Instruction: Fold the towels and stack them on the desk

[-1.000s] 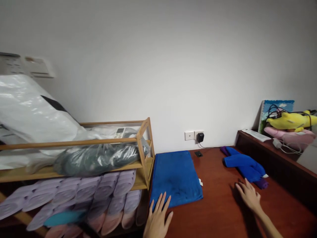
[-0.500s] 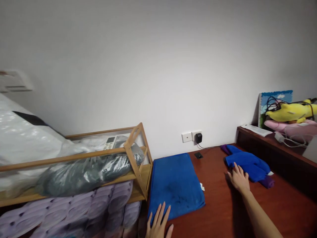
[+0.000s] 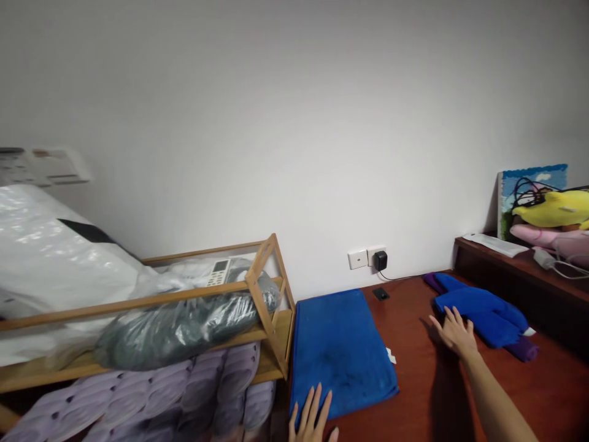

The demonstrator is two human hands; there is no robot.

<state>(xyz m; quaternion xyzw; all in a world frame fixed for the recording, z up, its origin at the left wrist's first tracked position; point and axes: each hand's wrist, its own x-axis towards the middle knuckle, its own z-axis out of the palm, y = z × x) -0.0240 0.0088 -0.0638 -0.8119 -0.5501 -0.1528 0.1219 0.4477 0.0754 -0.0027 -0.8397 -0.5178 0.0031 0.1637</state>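
Note:
A folded blue towel [image 3: 340, 350] lies flat on the reddish-brown desk, with dark stains and a small white tag on its right edge. My left hand [image 3: 310, 420] rests at the towel's near left corner, fingers spread flat and nothing held. Farther right, a bundled bright-blue cloth [image 3: 494, 313] lies over a purple cloth [image 3: 524, 348]. Beside the bundle's left edge is my right hand [image 3: 458, 334], its fingers apart and the thumb stretched out. Whether its fingertips touch the cloth or hover just above it, I cannot tell.
A wooden rack [image 3: 271, 307] stands on the left with plastic-wrapped items, a remote [image 3: 219, 273] and lilac slippers [image 3: 151, 393]. A black plug [image 3: 380, 260] sits in the wall socket. The raised ledge [image 3: 501, 264] at right bears a yellow plush toy [image 3: 556, 209] and cables.
The head view has turned slightly left, so everything sits farther right in the picture. My right hand's fingers have spread, with the thumb now sticking out. Both cloths appear unmoved on the desk.

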